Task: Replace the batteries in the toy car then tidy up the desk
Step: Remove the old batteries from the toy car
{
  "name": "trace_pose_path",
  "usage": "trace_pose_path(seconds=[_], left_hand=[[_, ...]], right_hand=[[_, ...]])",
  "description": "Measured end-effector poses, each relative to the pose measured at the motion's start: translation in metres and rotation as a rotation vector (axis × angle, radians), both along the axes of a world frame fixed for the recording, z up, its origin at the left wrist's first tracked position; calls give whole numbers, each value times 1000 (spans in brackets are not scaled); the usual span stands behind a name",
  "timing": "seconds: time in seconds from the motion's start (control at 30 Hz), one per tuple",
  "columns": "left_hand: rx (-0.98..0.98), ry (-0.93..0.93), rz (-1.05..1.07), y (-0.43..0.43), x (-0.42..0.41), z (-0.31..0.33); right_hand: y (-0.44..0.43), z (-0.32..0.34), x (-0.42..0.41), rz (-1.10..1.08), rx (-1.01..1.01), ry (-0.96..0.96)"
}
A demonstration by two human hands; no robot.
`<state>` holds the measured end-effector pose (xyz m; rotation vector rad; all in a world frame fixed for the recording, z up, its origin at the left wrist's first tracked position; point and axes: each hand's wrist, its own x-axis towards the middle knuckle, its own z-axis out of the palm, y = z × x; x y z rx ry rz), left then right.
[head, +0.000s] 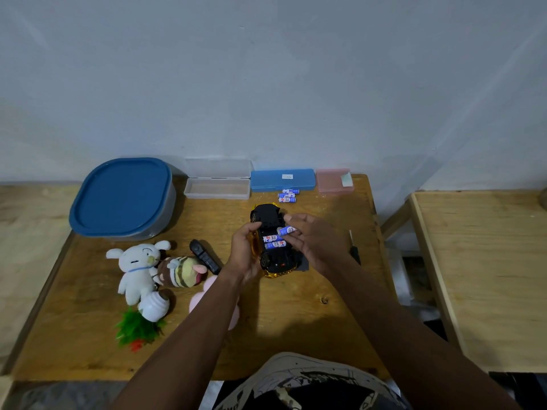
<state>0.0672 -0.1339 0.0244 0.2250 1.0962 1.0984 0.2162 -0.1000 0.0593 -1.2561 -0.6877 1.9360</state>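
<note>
A gold toy car (270, 223) lies upside down on the wooden desk (296, 329), its black underside up and its battery bay uncovered. Two blue-and-white batteries (273, 241) sit in the bay. My left hand (247, 253) grips the car's left side. My right hand (316, 242) holds a third battery (286, 231) in its fingertips just above the bay. Several loose batteries (287, 195) lie behind the car. A dark flat piece (305, 265), maybe the bay cover, lies under my right hand. A screwdriver (354, 250) lies to the right.
Along the back stand a blue-lidded tub (121, 196), a clear case with its lid up (217, 187), a blue case (282, 179) and a pink box (334, 181). Plush toys (139, 267), a black remote (204, 256), a white bulb (154, 306) and a green plant (136, 329) lie at left.
</note>
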Motion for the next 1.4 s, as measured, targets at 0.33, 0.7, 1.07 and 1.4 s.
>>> trace_pose_path(seconds=[0.33, 0.7, 1.07, 1.4], left_hand=[[28, 30, -11, -3, 1, 1], [39, 25, -1, -1, 1, 4], [98, 97, -36, 3, 1, 4], [97, 125, -64, 4, 2, 1]], right_hand=[[-6, -5, -8, 259, 351, -537], [-6, -15, -13, 286, 618, -766], [-12, -11, -16, 280, 780, -915], [-12, -9, -24, 223, 784, -992]])
